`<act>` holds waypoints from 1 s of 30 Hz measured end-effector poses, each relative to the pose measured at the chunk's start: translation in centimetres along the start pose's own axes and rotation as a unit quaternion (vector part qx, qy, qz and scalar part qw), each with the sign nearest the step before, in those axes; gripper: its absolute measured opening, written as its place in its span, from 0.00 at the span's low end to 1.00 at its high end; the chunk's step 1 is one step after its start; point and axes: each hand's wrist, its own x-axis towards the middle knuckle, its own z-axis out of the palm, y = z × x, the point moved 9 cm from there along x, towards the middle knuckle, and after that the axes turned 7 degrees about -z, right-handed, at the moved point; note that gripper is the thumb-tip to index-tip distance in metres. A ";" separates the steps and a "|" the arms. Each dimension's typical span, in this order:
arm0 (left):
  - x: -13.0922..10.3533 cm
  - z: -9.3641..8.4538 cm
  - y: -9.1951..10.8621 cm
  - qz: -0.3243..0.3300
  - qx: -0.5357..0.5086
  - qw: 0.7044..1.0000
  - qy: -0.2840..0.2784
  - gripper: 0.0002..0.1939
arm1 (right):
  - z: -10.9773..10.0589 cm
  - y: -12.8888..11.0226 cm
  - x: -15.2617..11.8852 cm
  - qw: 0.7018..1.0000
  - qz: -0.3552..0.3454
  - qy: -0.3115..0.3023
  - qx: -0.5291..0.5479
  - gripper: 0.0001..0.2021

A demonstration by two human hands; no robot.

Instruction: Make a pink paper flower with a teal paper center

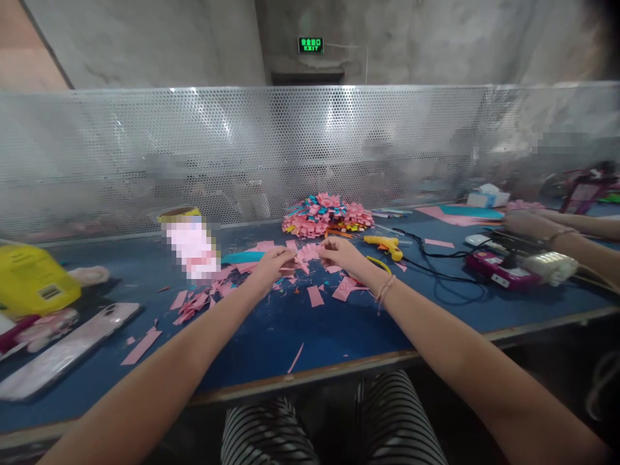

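Over the middle of the blue table, my left hand [276, 268] and my right hand [343, 255] come close together with fingers pinched. Between them is a pink paper flower [309, 252] with cut, fringed edges; both sets of fingertips close on it, partly hiding it. A sheet of blue paper [243, 257] lies just left of my left hand. Pink paper scraps [316, 296] are scattered below and around both hands. Behind them sits a heap of fringed pink, blue and yellow paper flowers [320, 216].
A yellow glue gun [382, 244] lies to the right, near a purple power strip [504, 270] and black cords. Another person's hand [533, 226] works at far right. Left are a phone [68, 352], a propped blurred screen [191, 248] and a yellow container [36, 281]. A perforated metal panel [232, 148] stands behind.
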 end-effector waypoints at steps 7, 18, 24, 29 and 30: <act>0.0 -2.4 1.6 0.089 -0.051 0.991 0.085 0.10 | -0.3 0.0 -0.5 0.999 0.035 0.007 -0.015 0.06; -1.3 -3.8 4.7 0.195 -0.011 0.969 0.151 0.08 | 0.5 1.1 -0.8 0.979 0.049 -0.056 -0.191 0.04; -2.0 -1.8 5.1 0.170 -0.135 0.975 0.041 0.05 | 0.2 -1.4 -0.9 0.923 -0.096 -0.049 -0.370 0.11; -1.9 0.5 3.4 0.075 -0.201 0.976 -0.048 0.07 | -0.5 -6.2 -1.9 0.898 -0.280 0.062 -0.335 0.11; -1.9 0.9 3.0 0.060 -0.206 0.975 -0.059 0.07 | -0.3 -6.9 -2.2 0.900 -0.297 0.057 -0.313 0.10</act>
